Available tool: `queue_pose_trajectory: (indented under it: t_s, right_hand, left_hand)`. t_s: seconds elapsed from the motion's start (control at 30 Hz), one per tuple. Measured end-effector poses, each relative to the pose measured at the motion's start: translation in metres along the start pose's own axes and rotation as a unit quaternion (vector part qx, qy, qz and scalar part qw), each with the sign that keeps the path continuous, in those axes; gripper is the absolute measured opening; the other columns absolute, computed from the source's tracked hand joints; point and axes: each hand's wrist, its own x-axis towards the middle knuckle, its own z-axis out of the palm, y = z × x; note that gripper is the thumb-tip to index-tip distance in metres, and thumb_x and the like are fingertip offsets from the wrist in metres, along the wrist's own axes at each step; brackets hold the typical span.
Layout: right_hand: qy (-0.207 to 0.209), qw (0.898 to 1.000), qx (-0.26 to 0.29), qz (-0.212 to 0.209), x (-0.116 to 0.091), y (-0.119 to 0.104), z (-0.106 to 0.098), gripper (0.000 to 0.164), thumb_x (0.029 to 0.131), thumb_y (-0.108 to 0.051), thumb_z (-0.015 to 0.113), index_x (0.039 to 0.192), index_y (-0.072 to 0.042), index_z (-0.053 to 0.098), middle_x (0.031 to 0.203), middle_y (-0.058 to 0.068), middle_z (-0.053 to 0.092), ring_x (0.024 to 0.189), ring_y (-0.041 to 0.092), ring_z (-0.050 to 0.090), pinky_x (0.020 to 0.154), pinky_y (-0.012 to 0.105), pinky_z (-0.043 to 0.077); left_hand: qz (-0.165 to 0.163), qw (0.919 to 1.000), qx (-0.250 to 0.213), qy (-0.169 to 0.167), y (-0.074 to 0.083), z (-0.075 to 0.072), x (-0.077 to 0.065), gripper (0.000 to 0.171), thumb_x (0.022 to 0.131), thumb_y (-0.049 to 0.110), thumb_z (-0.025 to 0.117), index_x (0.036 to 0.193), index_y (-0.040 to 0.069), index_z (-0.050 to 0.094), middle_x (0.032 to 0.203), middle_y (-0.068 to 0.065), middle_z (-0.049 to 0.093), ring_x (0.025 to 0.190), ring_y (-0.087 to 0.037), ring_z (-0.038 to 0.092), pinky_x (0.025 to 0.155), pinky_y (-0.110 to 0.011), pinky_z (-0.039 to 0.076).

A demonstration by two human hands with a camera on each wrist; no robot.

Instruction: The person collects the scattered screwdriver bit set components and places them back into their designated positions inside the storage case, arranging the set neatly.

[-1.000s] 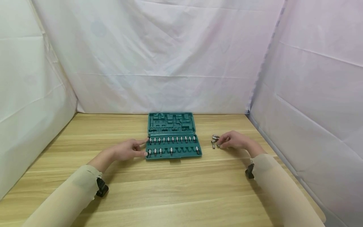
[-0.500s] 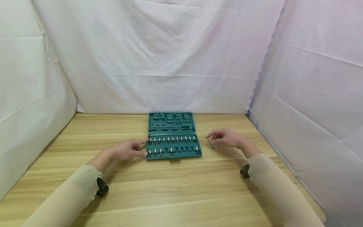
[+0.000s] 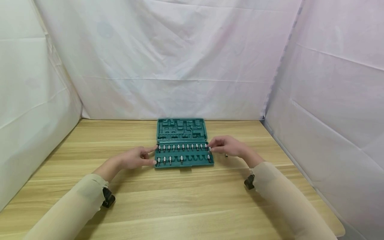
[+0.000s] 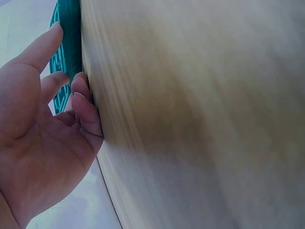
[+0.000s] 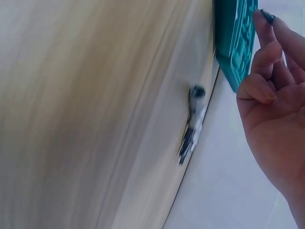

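Observation:
A green socket case (image 3: 192,165) lies unfolded on the table, its lower tray holding two rows of silver bit sockets (image 3: 181,159). The front row has gaps on both sides of a socket near its middle. My left hand (image 3: 133,158) touches the tray's left end with spread thumb and index finger; its thumb rests on the rim (image 4: 71,36). My right hand (image 3: 229,146) pinches a small bit socket (image 5: 268,16) between thumb and fingertip, at the tray's right edge. Loose bit sockets (image 5: 194,117) lie on the table beneath that hand, mostly hidden in the head view.
The case's lid (image 3: 181,128), with moulded recesses, lies toward the back of the wooden table (image 3: 180,200). White cloth (image 3: 168,60) hangs behind the table and along both sides. Black wrist cameras (image 3: 108,197) are strapped at both sleeves.
My right hand has picked up a bit socket from the loose pile and moved left with it to the case's right edge. The left hand has stayed at the case.

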Motion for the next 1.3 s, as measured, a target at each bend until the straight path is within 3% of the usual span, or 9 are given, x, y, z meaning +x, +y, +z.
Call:
queue_pose_trajectory:
  t_s: [0.3, 0.67, 0.93, 1.3]
  right_hand:
    - [-0.008, 1.0, 0.016, -0.017, 0.023, -0.017, 0.021, 0.024, 0.109, -0.025, 0.071, 0.129, -0.013, 0.076, 0.122, 0.001, 0.081, 0.116, 0.019, 0.075, 0.104, 0.044, 0.06]
    - [-0.024, 0.999, -0.003, -0.036, 0.053, -0.038, 0.048, 0.021, 0.107, -0.03, 0.075, 0.123, -0.017, 0.079, 0.117, -0.002, 0.078, 0.105, 0.015, 0.071, 0.096, 0.038, 0.059]
    - [-0.045, 0.998, -0.008, -0.048, 0.072, -0.059, 0.061, 0.019, 0.107, -0.028, 0.075, 0.121, -0.016, 0.08, 0.113, -0.001, 0.079, 0.104, 0.014, 0.073, 0.096, 0.037, 0.06]
    - [-0.072, 0.996, -0.039, -0.035, 0.085, -0.068, 0.074, 0.016, 0.106, -0.029, 0.076, 0.119, -0.022, 0.082, 0.112, -0.003, 0.077, 0.099, 0.013, 0.069, 0.091, 0.035, 0.057]
  left_hand:
    - [-0.006, 1.0, 0.004, 0.002, -0.001, 0.0, 0.0, 0.085, 0.107, 0.038, 0.073, 0.175, 0.017, 0.027, 0.081, -0.001, 0.054, 0.07, -0.017, 0.043, 0.065, -0.03, 0.041]
    - [-0.001, 1.0, 0.0, -0.001, 0.001, -0.002, 0.0, 0.084, 0.108, 0.037, 0.073, 0.175, 0.017, 0.027, 0.078, 0.0, 0.051, 0.067, -0.016, 0.041, 0.063, -0.03, 0.039]
    - [-0.003, 1.0, 0.001, 0.003, 0.002, -0.004, 0.0, 0.085, 0.107, 0.037, 0.074, 0.175, 0.017, 0.026, 0.08, -0.003, 0.058, 0.066, -0.015, 0.042, 0.063, -0.029, 0.041]
    - [-0.01, 0.9999, -0.002, 0.003, 0.001, -0.002, 0.0, 0.085, 0.107, 0.038, 0.074, 0.175, 0.018, 0.028, 0.085, -0.005, 0.062, 0.07, -0.018, 0.046, 0.066, -0.031, 0.042]
